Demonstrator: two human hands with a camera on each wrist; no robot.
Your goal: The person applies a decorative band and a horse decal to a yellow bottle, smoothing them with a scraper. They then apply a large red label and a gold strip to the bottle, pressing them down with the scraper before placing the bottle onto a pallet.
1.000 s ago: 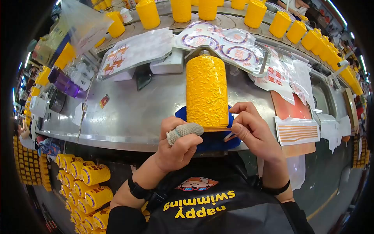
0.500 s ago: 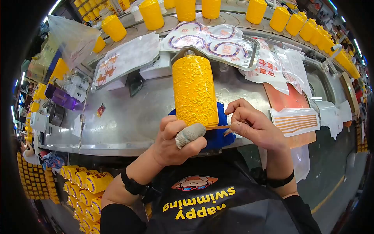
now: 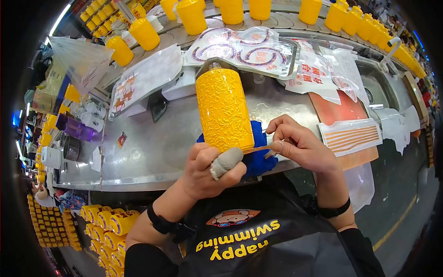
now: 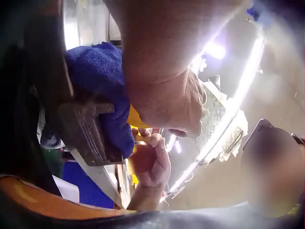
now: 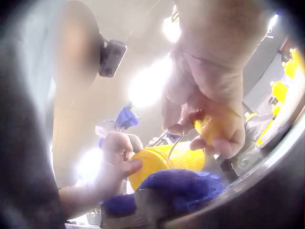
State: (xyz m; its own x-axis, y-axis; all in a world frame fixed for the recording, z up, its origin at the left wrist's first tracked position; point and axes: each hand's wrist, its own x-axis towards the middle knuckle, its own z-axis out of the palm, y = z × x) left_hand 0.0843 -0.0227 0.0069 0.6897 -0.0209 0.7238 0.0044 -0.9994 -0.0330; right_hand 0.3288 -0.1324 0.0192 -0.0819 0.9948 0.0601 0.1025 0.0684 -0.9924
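Note:
A yellow bottle (image 3: 224, 111) with a raised leafy pattern lies on its side over a blue cloth (image 3: 258, 166), neck pointing away from me. My left hand (image 3: 200, 175) grips its base end; a grey knitted cover (image 3: 227, 162) wraps one finger. From the base edge a thin orange-brown strip (image 3: 258, 148) runs out to the right, its far end pinched between thumb and forefinger of my right hand (image 3: 302, 147). In the right wrist view the bottle's round base (image 5: 145, 167) faces the left hand, whose thumb presses on it.
A white sheet of orange strips (image 3: 350, 138) lies on a reddish board at right. Sticker sheets (image 3: 258, 51) on trays stand behind the bottle. Beyond them, yellow bottles (image 3: 230, 11) line a conveyor. More yellow bottles (image 3: 110, 221) are stacked below left; a sink (image 3: 380, 87) is at far right.
The strip, which lay along the bottle's base edge, now stretches out from it to my right fingers. The bottle's neck has swung left. My left hand keeps its grip at the base.

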